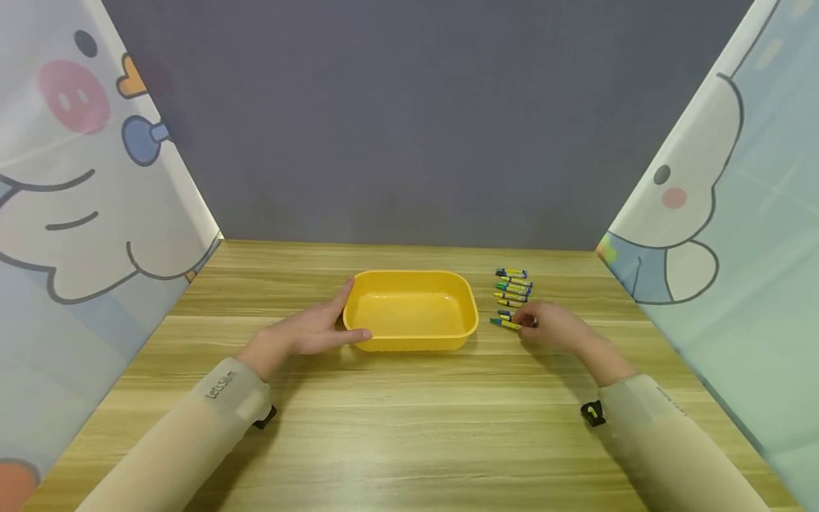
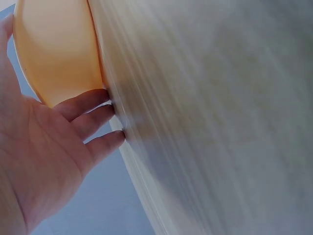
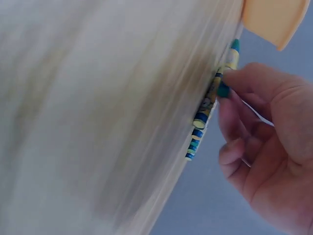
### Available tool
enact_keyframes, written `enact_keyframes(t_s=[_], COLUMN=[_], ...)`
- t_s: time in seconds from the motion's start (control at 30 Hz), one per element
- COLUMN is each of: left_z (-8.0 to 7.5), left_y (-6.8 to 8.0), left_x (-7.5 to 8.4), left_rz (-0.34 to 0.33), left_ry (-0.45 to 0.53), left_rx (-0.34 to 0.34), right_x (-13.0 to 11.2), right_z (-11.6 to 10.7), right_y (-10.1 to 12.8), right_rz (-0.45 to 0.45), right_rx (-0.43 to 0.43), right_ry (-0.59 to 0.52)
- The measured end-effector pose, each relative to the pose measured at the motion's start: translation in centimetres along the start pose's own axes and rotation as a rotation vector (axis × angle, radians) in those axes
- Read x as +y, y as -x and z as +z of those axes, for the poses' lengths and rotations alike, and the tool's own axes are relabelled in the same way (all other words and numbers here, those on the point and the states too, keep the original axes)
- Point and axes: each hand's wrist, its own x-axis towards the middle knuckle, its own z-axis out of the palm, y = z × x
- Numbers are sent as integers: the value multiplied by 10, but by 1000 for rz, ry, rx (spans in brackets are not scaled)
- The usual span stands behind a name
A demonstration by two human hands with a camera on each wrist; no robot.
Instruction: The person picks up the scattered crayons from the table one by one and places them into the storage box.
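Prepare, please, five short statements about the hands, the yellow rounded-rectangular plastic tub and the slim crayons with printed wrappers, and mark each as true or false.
1. The left hand touches the yellow rounded-rectangular plastic tub. True.
2. The right hand is inside the tub. False: it pinches a slim green-tipped crayon outside it.
3. The row of slim crayons with printed wrappers lies in the tub. False: it lies on the wood-grain table.
4. The tub stands between the hands. True.
5. The panel behind the table is bright red. False: dark grey.
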Motion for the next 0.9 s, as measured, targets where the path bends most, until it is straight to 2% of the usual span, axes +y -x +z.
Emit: enact_keyframes(t_s=[0.2, 0.3, 0.53, 0.77, 0.9], left_z=[1, 1, 1, 3, 4], left_y=[-2, -2, 0, -1, -1], left_x=[-2, -4, -4, -3, -3], left_rz=[6, 0, -13, -1, 8], left_ry=[-6, -4, -5, 7, 3], left_rx=[2, -1, 2, 6, 12], right_x=[-15, -35, -97, -144, -162], right_z=[-11, -16, -5, 23, 38], right_y=[-13, -28, -69, -111, -128], right_rz=[26, 17, -66, -125, -114], right_rx=[179, 222, 176, 69, 36], right_ry=[-37, -57, -191, -196, -194])
